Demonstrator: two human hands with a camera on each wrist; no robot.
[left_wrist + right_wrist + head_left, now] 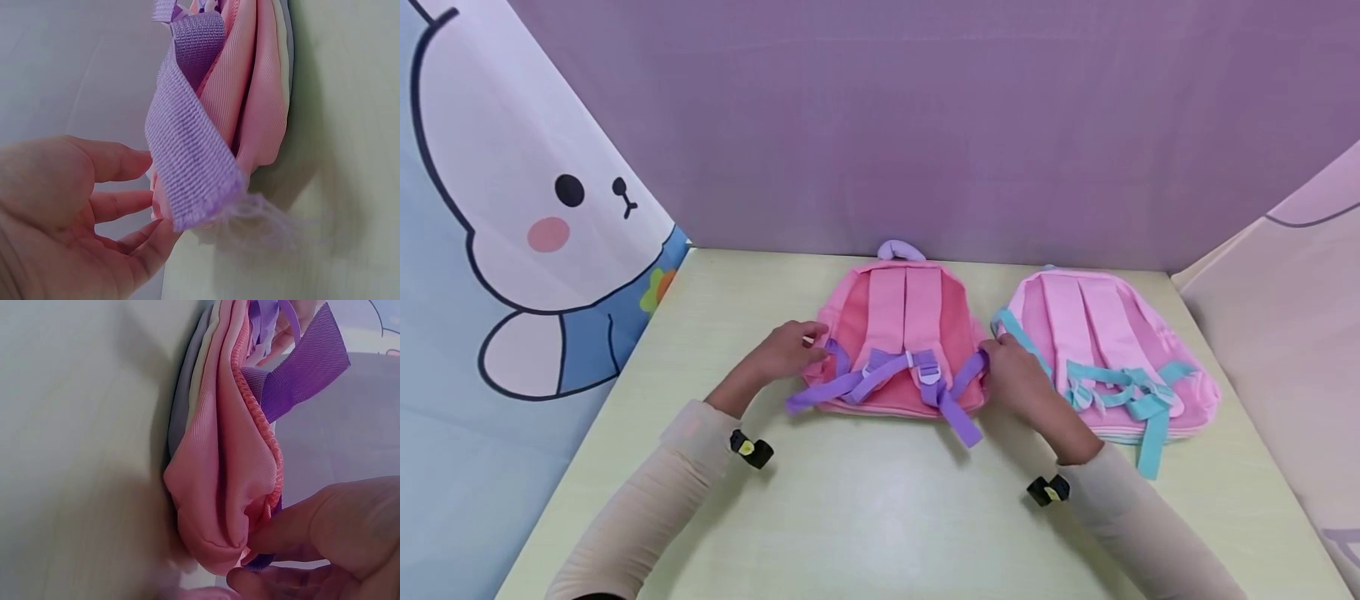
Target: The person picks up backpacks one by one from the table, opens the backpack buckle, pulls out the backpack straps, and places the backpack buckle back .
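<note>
A coral-pink backpack (904, 333) lies on the table, its padded shoulder bands and loose purple straps (880, 371) facing up. At its left side is my left hand (792, 348), fingers spread and touching the pink fabric. The left wrist view shows the thumb of this hand (87, 212) apart from the fingers, beside a frayed purple strap end (187, 144). My right hand (1018, 375) pinches the right side of the same backpack. In the right wrist view, thumb and fingers of that hand (337, 537) close on the fabric edge (231, 531) near a purple strap.
To the right lies a second, lighter pink backpack (1105, 333) with turquoise straps (1153, 437), close to my right hand. A purple backdrop (925, 125) rises behind the pale table (880, 517). On the left hangs a cloth printed with a white cartoon animal (527, 167).
</note>
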